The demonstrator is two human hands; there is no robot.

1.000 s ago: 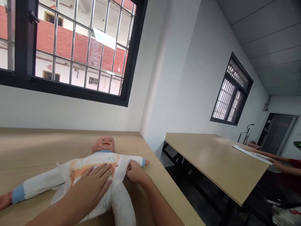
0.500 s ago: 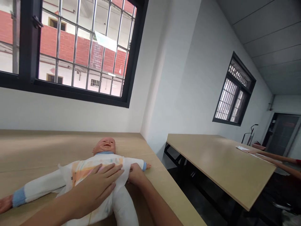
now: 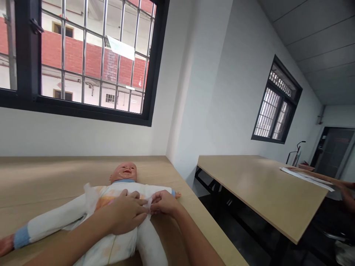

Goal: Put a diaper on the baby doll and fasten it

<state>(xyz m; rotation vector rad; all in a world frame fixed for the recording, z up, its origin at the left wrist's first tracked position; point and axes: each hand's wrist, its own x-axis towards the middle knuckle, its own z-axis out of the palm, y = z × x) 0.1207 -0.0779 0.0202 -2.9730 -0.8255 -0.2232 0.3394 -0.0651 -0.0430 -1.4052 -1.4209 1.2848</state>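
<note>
Your left hand (image 3: pixel 124 214) lies open on the diaper (image 3: pixel 102 201) of the baby doll (image 3: pixel 124 171), your right hand (image 3: pixel 163 203) pinching its side tab (image 3: pixel 149 204) alongside.

My left hand (image 3: pixel 124 213) and right hand (image 3: pixel 163 203) make two, with one baby doll (image 3: pixel 124 173), two tables (image 3: pixel 55 170) (image 3: pixel 249 184), two barred windows (image 3: pixel 94 55) (image 3: pixel 273 109), one door (image 3: pixel 331 151), and another person's two arms (image 3: pixel 310 176) (image 3: pixel 346 194).

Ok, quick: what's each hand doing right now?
Left hand: curled, pressing the white disposable nappy; grip unclear.
Right hand: closed, pinching the nappy's white side tab.
</note>
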